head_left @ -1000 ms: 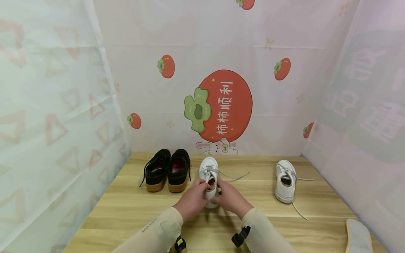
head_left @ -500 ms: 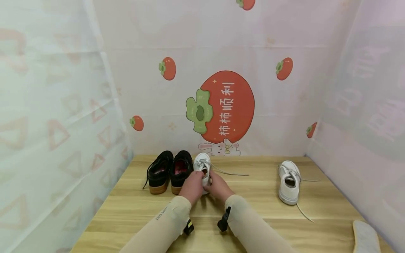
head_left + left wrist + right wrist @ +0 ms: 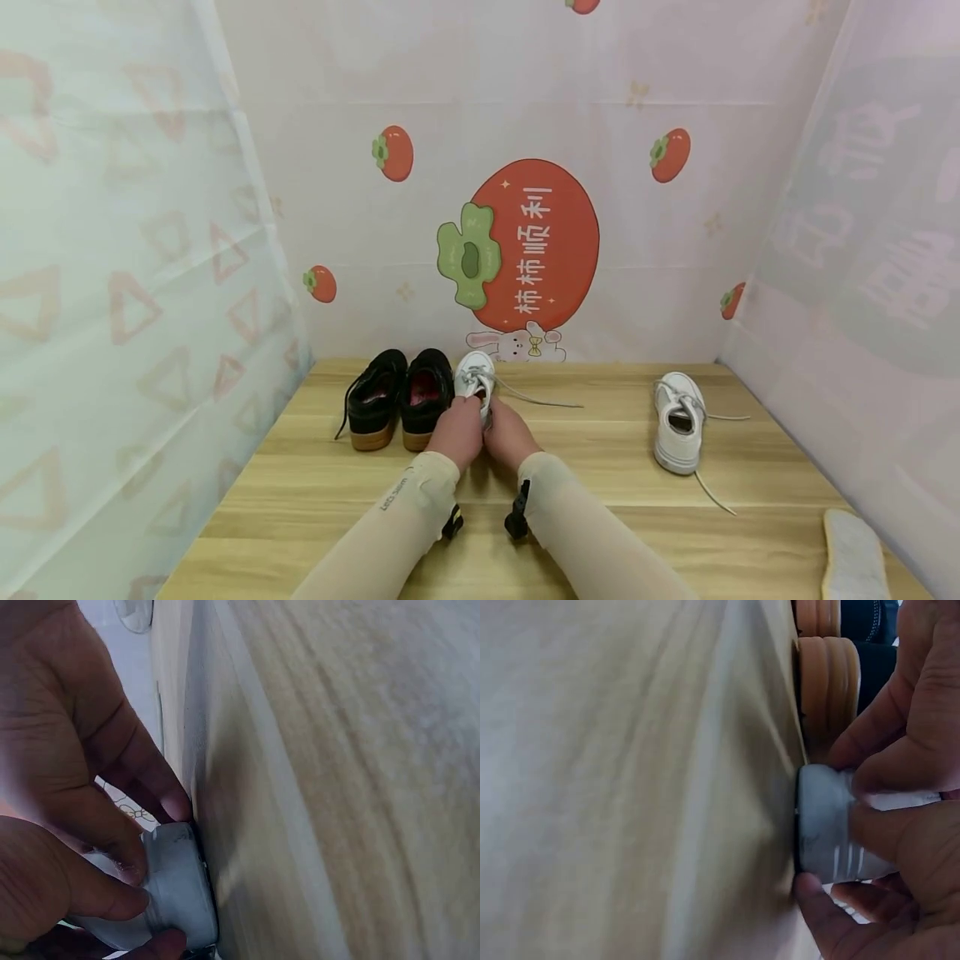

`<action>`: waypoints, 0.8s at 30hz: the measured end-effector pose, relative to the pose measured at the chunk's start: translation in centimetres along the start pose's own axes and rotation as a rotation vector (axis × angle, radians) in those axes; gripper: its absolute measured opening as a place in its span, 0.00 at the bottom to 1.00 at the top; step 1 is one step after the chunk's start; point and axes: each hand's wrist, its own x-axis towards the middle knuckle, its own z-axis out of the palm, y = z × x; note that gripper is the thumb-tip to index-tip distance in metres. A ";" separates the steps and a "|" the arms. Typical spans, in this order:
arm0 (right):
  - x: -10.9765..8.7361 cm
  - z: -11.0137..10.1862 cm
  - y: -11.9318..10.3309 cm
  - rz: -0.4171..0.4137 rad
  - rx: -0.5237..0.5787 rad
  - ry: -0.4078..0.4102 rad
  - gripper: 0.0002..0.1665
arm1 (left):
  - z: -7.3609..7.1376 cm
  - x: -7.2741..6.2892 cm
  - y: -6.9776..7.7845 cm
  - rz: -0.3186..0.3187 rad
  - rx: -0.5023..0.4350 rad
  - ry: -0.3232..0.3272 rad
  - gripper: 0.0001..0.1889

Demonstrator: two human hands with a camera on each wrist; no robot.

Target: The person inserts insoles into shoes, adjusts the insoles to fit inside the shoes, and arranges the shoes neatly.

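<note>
A white lace-up sneaker (image 3: 474, 372) with loose grey laces stands on the wooden tabletop, close beside a pair of black shoes. My left hand (image 3: 459, 431) grips its heel end from the left, and my right hand (image 3: 511, 433) grips it from the right. Both thumbs lie against the back of the white heel (image 3: 178, 881), as the left wrist view shows. In the right wrist view the heel's sole edge is right at the wood, and the hands cover the shoe's opening.
Two black shoes with tan soles, the left one (image 3: 375, 404) and the nearer one (image 3: 425, 396), stand at the back left. A second white sneaker (image 3: 678, 425) with trailing laces stands at the right. A pale insole (image 3: 855, 554) lies at the front right. Patterned walls enclose the table.
Both hands have moved the white sneaker left and back, from a gap away to right beside the black shoes. Its loose lace trailed along. The other shoes stay put.
</note>
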 end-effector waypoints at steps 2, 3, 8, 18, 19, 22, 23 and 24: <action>-0.3 -0.1 0.3 0.002 -0.001 -0.007 0.28 | 0.0 0.1 0.0 0.002 0.006 -0.016 0.12; -0.6 -0.2 0.4 0.010 0.014 -0.017 0.29 | 0.1 0.2 -0.1 0.002 0.012 -0.029 0.12; -2.8 -1.8 0.8 0.039 0.001 -0.100 0.29 | 0.0 0.4 -0.3 -0.005 0.022 -0.073 0.14; -8.5 -6.8 1.3 0.064 -0.151 -0.285 0.25 | 0.0 0.4 -0.5 -0.045 0.005 -0.072 0.09; -9.0 -7.3 1.3 0.061 -0.164 -0.301 0.25 | 0.1 0.4 -0.5 -0.050 0.003 -0.066 0.09; -10.1 -8.3 1.2 0.048 -0.200 -0.333 0.23 | 0.2 0.6 -0.3 -0.072 -0.006 -0.039 0.07; -10.3 -8.5 1.1 0.051 -0.203 -0.338 0.24 | 0.2 0.6 -0.3 -0.081 -0.007 -0.033 0.07; -10.5 -8.6 1.0 0.055 -0.209 -0.344 0.24 | 0.2 0.6 -0.2 -0.089 -0.008 -0.031 0.07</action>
